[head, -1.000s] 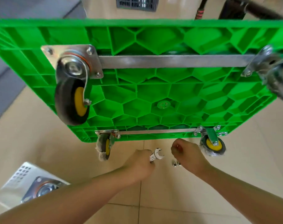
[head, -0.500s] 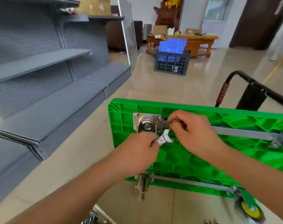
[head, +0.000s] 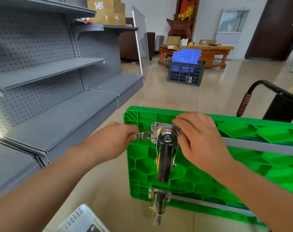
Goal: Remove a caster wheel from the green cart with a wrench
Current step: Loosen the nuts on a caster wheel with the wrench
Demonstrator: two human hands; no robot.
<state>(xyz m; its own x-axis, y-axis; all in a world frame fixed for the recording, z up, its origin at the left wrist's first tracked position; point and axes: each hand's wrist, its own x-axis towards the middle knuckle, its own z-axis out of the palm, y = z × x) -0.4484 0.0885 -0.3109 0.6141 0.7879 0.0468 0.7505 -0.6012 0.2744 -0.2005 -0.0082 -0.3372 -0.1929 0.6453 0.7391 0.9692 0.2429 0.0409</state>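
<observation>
The green cart (head: 253,166) lies upside down on the tiled floor, ribbed underside up. A caster wheel (head: 165,158) with a black tyre and yellow hub stands on its steel mounting plate at the cart's far left corner. My left hand (head: 116,139) grips a small open-end wrench (head: 145,135); its jaw sits just left of the plate, beside the front-left bolt. My right hand (head: 203,138) rests over the plate's right side, fingers curled at its top right corner. A second caster (head: 157,206) is at the near left corner.
Grey metal shelving (head: 47,91) runs along the left. A white perforated basket (head: 82,220) sits at the bottom edge. The cart's black handle (head: 274,97) rises at the right. A dark crate (head: 186,72) with blue contents and a wooden table (head: 209,51) stand farther back.
My view rose from the cart's underside to the room. The left hand carried the wrench from the floor up to the caster plate's left edge, and the right hand moved onto the plate's right side.
</observation>
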